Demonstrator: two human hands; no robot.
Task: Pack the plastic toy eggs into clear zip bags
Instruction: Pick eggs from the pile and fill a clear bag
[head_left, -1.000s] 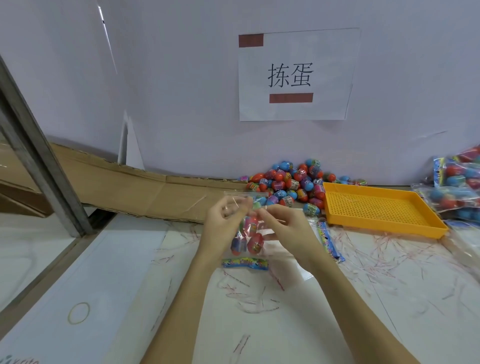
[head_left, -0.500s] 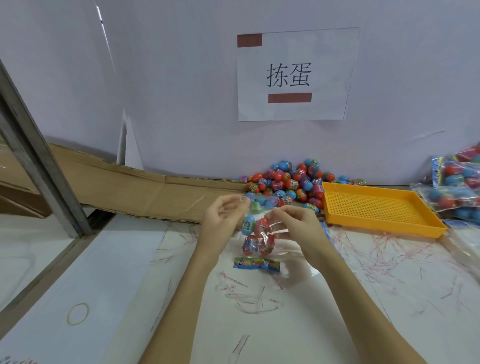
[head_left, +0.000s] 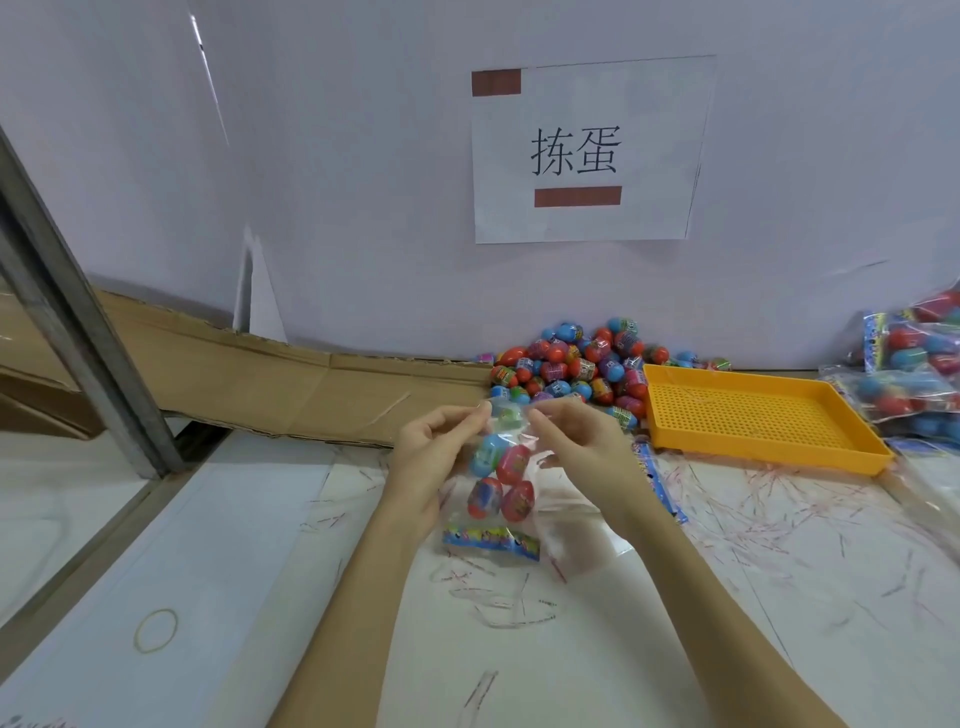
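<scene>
Pinching the top edge of the clear plastic zip bag (head_left: 501, 483), your left hand (head_left: 436, 462) and right hand (head_left: 582, 447) held it upright above the white surface (head_left: 218, 561), each grip a narrow thumb-and-fingertip pinch on the film at the mouth. The bag hung between your hands, in front of the loose heap of red and blue plastic toy eggs (head_left: 576, 364) against the back wall. Inside it sat four eggs, one blue and three mostly red, resting low above the printed blue strip at the bottom.

Judging by the sag, the film was thin, limp and slippery, while the eggs looked hard, smooth and light, prone to rolling and shifting the load. The sensible hold was where you had it: on the stiffer zip strip at the two ends of the mouth, so the weight hung straight and the seal lined up. Gripping lower on the film would likely have let it slide or crumple.

The perforated yellow plastic tray (head_left: 758, 415) lay to the right, with filled bags (head_left: 914, 374) beyond it.
</scene>
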